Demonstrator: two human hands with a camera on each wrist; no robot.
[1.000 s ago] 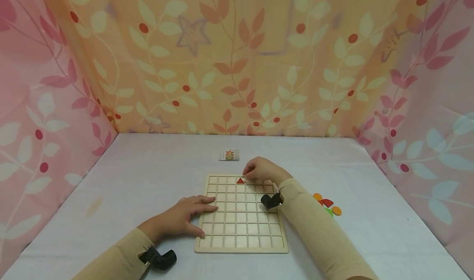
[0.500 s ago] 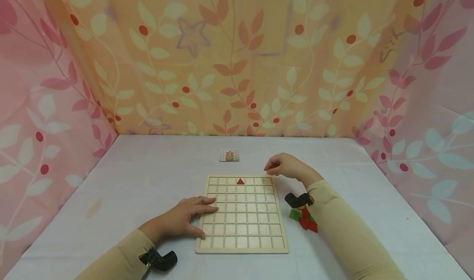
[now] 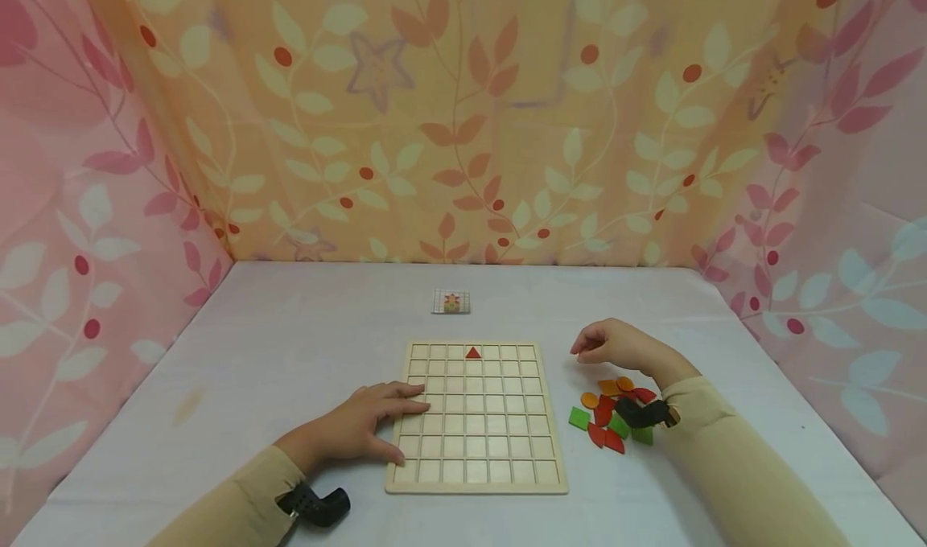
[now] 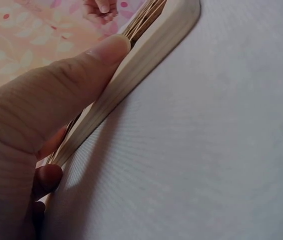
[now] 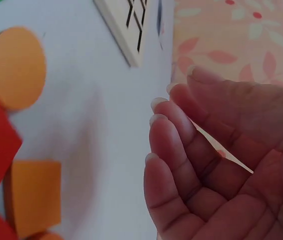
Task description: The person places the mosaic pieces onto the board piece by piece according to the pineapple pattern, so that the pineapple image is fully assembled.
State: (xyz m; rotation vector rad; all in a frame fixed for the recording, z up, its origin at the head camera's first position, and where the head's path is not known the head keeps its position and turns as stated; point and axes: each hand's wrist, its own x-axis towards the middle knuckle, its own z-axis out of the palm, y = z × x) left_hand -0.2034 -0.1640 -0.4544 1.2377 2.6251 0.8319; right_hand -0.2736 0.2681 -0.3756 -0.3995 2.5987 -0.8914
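Board (image 3: 474, 426) with red triangle (image 3: 473, 354); left hand (image 3: 351, 424) spread on its edge; right hand (image 3: 624, 346) loosely curled, empty, near pieces (image 3: 603, 412).

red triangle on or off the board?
On: in the head view, the red triangle lies within a far-row square of the board.

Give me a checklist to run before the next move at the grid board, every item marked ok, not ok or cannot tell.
1. Grid board steadied: ok; the left grip rests on its left edge.
2. Right grip free: ok; nothing held.
3. Red triangle within one cell: ok; top row, middle.
4. Loose pieces sorted by colour: not ok; red, orange and green lie mixed right of the board.
5. Printed card legible: cannot tell; its details are too small.
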